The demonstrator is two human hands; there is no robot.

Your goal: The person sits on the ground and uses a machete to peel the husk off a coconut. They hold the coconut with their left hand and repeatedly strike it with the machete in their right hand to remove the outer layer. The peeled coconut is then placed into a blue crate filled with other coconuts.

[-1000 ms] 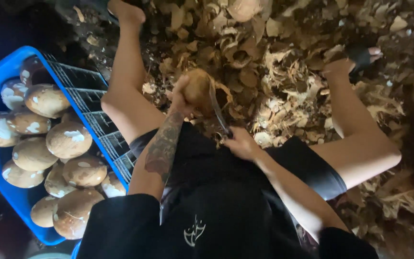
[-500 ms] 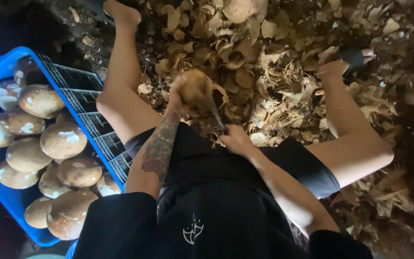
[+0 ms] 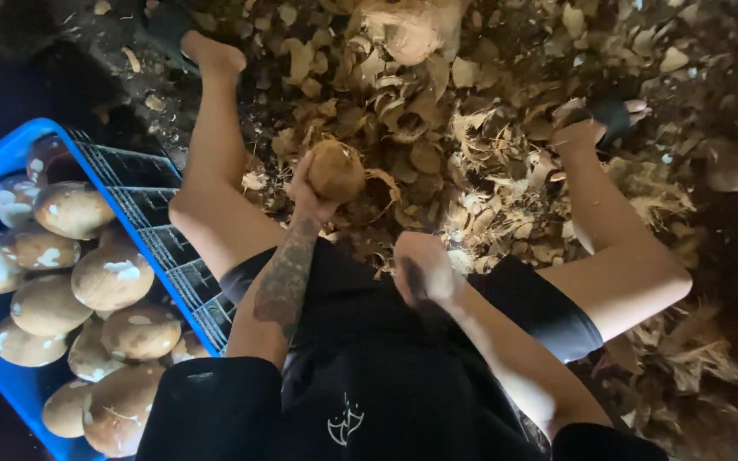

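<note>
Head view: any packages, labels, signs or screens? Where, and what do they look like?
No packages, labels, signs or screens.
Blue plastic crate: left edge, rectangular, grid walls, holds peeled brown-and-white coconuts.
White emblem: small, on the black shorts, bottom centre.
Left hand holds a brown coconut over the husk pile.

Husk scraps (image 3: 489, 162) litter the floor between the bent knees; a blue crate (image 3: 10, 154) packed with peeled coconuts (image 3: 113, 277) blocks the left side.
</note>
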